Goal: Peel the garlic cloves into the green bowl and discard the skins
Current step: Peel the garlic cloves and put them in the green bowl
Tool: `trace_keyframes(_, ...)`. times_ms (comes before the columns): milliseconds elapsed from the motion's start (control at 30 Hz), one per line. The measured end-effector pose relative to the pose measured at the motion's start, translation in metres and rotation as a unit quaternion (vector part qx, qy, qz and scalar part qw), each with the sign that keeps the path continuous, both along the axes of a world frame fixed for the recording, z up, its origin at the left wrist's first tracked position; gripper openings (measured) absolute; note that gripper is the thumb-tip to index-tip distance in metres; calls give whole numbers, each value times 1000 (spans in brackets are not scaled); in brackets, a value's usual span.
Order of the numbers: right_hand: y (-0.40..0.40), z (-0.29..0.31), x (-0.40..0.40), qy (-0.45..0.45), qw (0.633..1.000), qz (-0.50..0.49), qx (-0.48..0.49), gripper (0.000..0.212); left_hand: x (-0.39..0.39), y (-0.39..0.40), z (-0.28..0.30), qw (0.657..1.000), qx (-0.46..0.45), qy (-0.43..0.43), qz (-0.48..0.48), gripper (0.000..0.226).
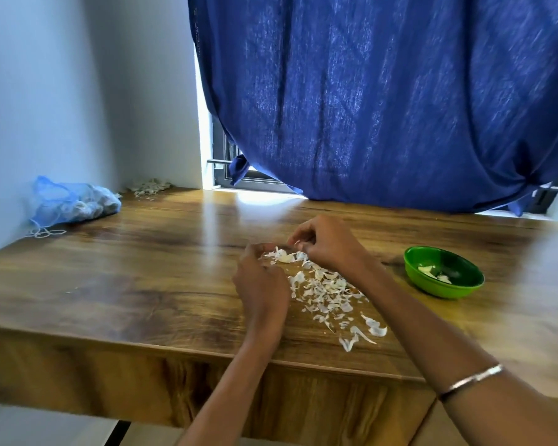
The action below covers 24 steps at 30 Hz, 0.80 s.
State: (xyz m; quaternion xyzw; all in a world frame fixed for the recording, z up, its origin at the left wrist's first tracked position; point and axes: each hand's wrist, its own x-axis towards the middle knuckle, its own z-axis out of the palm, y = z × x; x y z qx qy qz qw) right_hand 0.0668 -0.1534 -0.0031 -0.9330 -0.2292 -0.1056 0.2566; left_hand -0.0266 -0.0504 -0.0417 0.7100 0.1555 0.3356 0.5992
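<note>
While the right hand (327,244) pinches a bit of skin, the left hand (261,278) curls beside it, maybe holding a clove. Skins (326,294) lie under both. Next, drop the clove in the bowl (444,272), right of the hands.

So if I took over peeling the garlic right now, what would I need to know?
Left hand: fingers curled at the garlic skins, grip unclear.
Right hand: pinching something small and pale, probably a clove or its skin.
Skins: scattered on the wooden table between and below the hands.
Green bowl: to the right, a few peeled cloves inside.
Blue bag: far left by the wall, contents unclear.
Done: a few cloves peeled.
Left: finish peeling, throw the skins away.
</note>
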Motion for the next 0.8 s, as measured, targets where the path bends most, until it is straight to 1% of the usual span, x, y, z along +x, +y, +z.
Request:
trace_keyframes(67, 17, -3, 6, -9, 1000, -6, -17, 19, 1, 1, 0, 1000, -17, 13, 4, 44)
trace_keyframes(167, 32, -9, 18, -20, 997, -49, -47, 10, 0, 0, 3, 999, -41, 14, 13, 43)
trace_keyframes(300, 41, -10, 26, -2, 993, -81, -88, 17, 0, 1, 5, 998, -63, 18, 19, 42)
trace_keyframes(467, 39, -9, 27, 13, 992, -86, -94, 11, 1, 0, 4, 998, -58, 19, 21, 40)
trace_keyframes(533, 37, -11, 26, 14, 993, -89, -83, 5, 2, 0, 3, 998, -57, 21, 16, 40)
trace_keyframes(567, 35, -11, 25, 13, 994, -87, -60, 2, 3, 0, 2, 998, -56, 20, 14, 40)
trace_keyframes(633, 28, -8, 24, 18, 996, -80, 20, 7, 4, 1, -1, 999, -49, 15, 14, 38)
trace_keyframes(700, 18, -2, 20, 46, 989, -69, 122, 14, 5, 0, -2, 999, -40, 1, 9, 38)
trace_keyframes(767, 7, 6, 14, 107, 964, -62, 235, 18, 7, 0, -4, 1000, -20, -16, -5, 39)
trace_keyframes(800, 1, 9, 9, 146, 942, -62, 294, 19, 7, 0, -5, 1000, 5, -27, -10, 38)
